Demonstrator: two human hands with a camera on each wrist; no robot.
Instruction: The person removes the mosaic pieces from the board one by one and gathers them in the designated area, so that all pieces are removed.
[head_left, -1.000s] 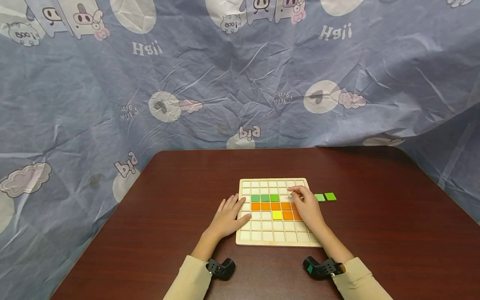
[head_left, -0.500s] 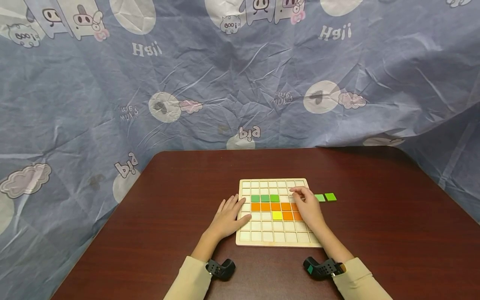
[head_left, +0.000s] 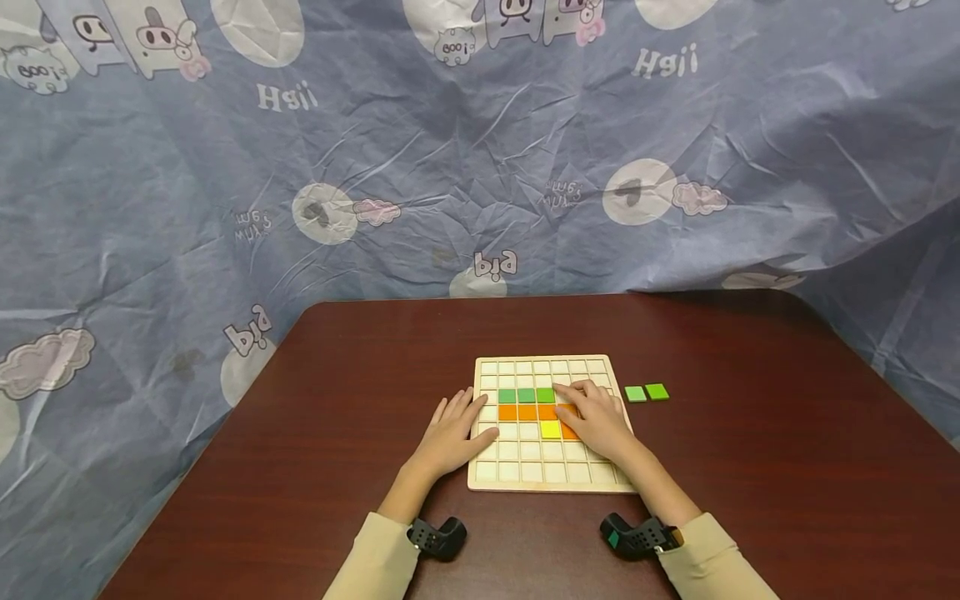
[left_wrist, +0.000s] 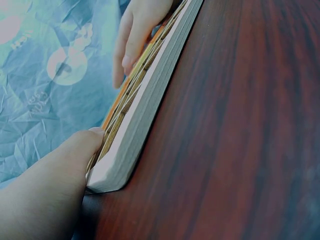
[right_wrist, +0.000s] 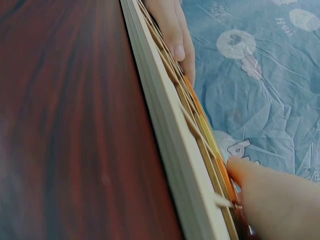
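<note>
A wooden grid board (head_left: 522, 472) lies on the table, with small square tiles in some of its cells. One row has two teal-green tiles (head_left: 517, 396) and a brighter green tile (head_left: 545, 395). Below them runs a row of orange tiles (head_left: 527, 412), and under that a yellow tile (head_left: 551, 430). My left hand (head_left: 447, 437) rests on the board's left edge, fingers spread. My right hand (head_left: 600, 421) lies over the board's right side with loosely extended fingers, its tips near the green and orange tiles. It covers the cells beneath, and no tile shows between its fingers.
A light green tile (head_left: 635, 393) and a bright green tile (head_left: 657, 392) lie on the dark wooden table (head_left: 375, 367), right of the board. A blue printed cloth (head_left: 420, 150) hangs behind the table. Each wrist wears a black band.
My right hand has moved left across the board, and its curled fingers have straightened somewhat. The light green tile beside the board now shows fully. My left hand keeps its place.
</note>
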